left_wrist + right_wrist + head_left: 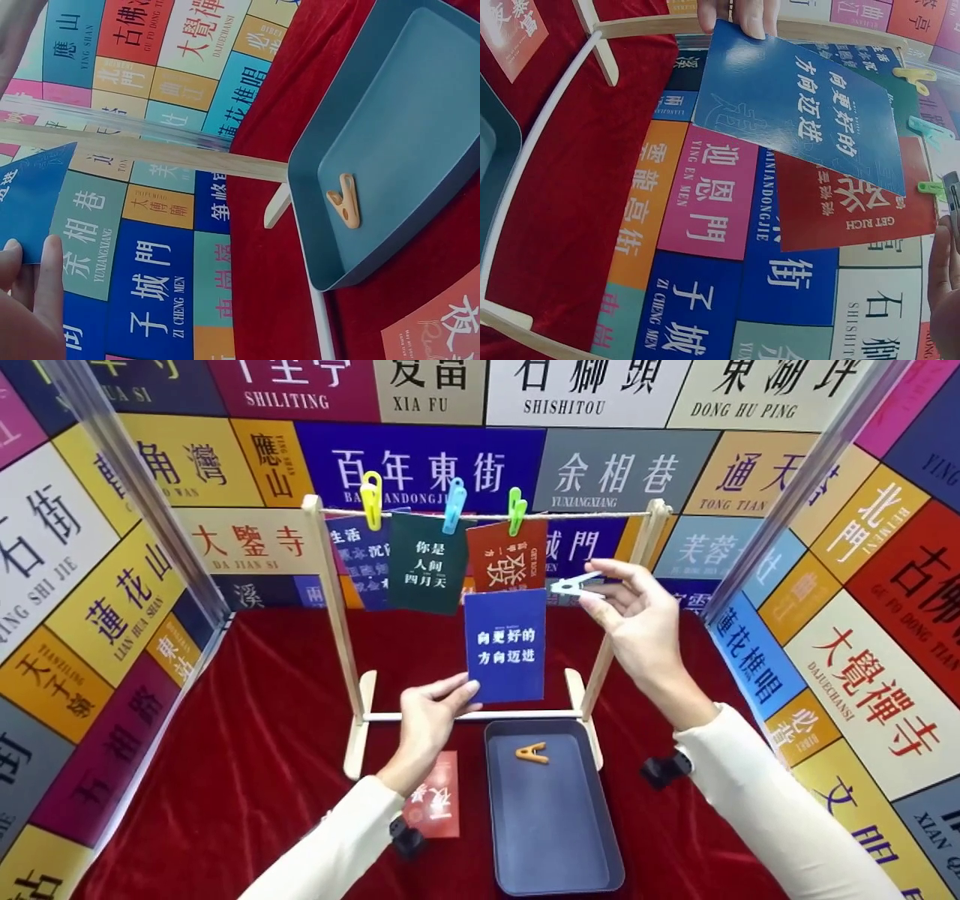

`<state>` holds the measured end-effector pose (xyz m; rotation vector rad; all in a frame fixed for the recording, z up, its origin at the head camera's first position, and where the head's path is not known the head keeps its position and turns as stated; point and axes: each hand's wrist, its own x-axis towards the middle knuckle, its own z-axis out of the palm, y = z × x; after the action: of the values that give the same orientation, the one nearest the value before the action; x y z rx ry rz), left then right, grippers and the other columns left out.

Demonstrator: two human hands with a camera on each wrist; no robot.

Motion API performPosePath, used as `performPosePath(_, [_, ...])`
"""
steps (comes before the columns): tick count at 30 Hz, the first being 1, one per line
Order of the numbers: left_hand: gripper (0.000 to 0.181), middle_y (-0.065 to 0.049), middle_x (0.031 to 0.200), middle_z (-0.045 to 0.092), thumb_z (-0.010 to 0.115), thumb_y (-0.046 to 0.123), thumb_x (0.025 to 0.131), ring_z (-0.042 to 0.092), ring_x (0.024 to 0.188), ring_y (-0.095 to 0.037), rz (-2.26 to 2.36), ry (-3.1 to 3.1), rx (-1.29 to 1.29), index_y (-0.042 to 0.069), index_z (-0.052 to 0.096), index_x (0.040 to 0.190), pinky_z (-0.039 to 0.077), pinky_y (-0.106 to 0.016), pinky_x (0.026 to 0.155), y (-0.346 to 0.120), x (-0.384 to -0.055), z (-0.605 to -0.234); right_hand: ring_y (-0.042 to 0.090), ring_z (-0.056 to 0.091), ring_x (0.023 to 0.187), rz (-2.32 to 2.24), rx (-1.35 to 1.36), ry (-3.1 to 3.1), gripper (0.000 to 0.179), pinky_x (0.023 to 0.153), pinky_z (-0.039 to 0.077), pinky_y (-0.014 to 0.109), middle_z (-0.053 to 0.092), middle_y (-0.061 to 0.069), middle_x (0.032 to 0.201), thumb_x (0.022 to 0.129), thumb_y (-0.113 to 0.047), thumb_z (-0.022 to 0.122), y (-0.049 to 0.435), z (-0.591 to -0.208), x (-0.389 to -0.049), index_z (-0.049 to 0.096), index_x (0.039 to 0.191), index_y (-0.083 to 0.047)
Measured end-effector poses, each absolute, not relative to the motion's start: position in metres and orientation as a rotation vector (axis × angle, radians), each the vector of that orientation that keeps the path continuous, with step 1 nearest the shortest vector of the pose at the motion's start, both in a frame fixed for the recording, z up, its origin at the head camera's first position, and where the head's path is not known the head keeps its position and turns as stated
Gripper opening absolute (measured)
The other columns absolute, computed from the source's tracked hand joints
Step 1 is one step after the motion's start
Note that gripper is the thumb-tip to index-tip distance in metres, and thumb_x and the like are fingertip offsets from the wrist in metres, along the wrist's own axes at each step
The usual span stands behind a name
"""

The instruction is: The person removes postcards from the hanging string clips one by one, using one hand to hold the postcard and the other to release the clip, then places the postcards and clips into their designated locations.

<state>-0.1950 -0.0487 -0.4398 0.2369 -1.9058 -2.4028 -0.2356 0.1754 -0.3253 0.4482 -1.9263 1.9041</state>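
My left hand (429,714) pinches a blue card (506,682) with white lettering by its lower left corner, holding it up in front of the rack. Between the thumb and fingers of my right hand (645,622) is a pale clothespin (576,585), to the right of the card's top edge. Behind the blue card, a red card (480,559) hangs from the cord under a green clothespin (516,510); its lower part is hidden in the head view. A dark green card (427,592) hangs beside it from a light blue clothespin (454,506).
The wooden rack (334,577) stands on red cloth (247,735). A yellow clothespin (371,499) holds another blue card (360,559) at the cord's left. An orange clothespin (532,752) lies in a dark tray (551,825), beside a red card (442,802) partly under my left forearm.
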Motion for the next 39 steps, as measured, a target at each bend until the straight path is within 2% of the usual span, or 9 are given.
performPosePath(5, [0.032,-0.03,0.117,0.068,0.072,0.0,0.089,0.077,0.073,-0.016,-2.414,-1.901,0.24,-0.011,0.067,0.119,0.065,-0.031,0.078,-0.052,-0.19,-0.445,0.011,0.072,0.092,1.936,0.427,-1.93,0.043,0.088,0.061,0.024,0.072,-0.004,0.111,0.083,0.018,0.068,0.175,-0.334,-0.231,0.062,0.124,0.008])
performPosePath(11, [0.032,-0.029,0.119,0.068,0.072,0.002,0.09,0.077,0.079,-0.019,-2.4,-1.938,0.275,-0.009,0.068,0.119,0.064,-0.029,0.079,-0.057,-0.185,-0.453,0.012,0.072,0.092,1.949,0.423,-1.93,0.044,0.087,0.061,0.023,0.072,-0.001,0.111,0.082,0.019,0.068,0.172,-0.346,-0.227,0.061,0.124,0.009])
performPosePath(16, [0.033,-0.03,0.121,0.066,0.073,0.003,0.09,0.078,0.076,-0.021,-2.392,-1.942,0.285,-0.009,0.067,0.12,0.064,-0.029,0.078,-0.061,-0.181,-0.458,0.012,0.072,0.092,1.951,0.43,-1.941,0.044,0.089,0.061,0.023,0.072,0.004,0.113,0.082,0.019,0.068,0.17,-0.356,-0.225,0.06,0.124,0.01])
performPosePath(24, [0.033,-0.03,0.119,0.067,0.074,0.005,0.09,0.078,0.075,-0.023,-2.365,-1.973,0.32,-0.009,0.068,0.12,0.064,-0.029,0.078,-0.068,-0.172,-0.468,0.011,0.072,0.093,1.908,0.435,-1.978,0.041,0.089,0.061,0.025,0.074,-0.008,0.11,0.084,0.015,0.069,0.168,-0.369,-0.221,0.061,0.124,0.01])
performPosePath(33, [0.031,-0.032,0.113,0.069,0.074,-0.001,0.088,0.076,0.067,-0.014,-2.358,-1.942,0.33,-0.013,0.067,0.116,0.065,-0.029,0.073,-0.073,-0.165,-0.484,0.006,0.069,0.083,1.767,0.382,-2.082,0.037,0.073,0.058,0.016,0.074,-0.018,0.104,0.083,0.007,0.075,0.17,-0.387,-0.216,0.069,0.119,0.002])
performPosePath(39, [0.033,-0.031,0.11,0.069,0.075,0.002,0.088,0.076,0.067,-0.019,-2.336,-1.972,0.377,-0.012,0.067,0.117,0.065,-0.029,0.072,-0.079,-0.161,-0.491,0.007,0.07,0.083,1.801,0.341,-2.08,0.037,0.078,0.06,0.018,0.074,-0.018,0.103,0.083,0.008,0.075,0.17,-0.4,-0.213,0.069,0.118,0.002])
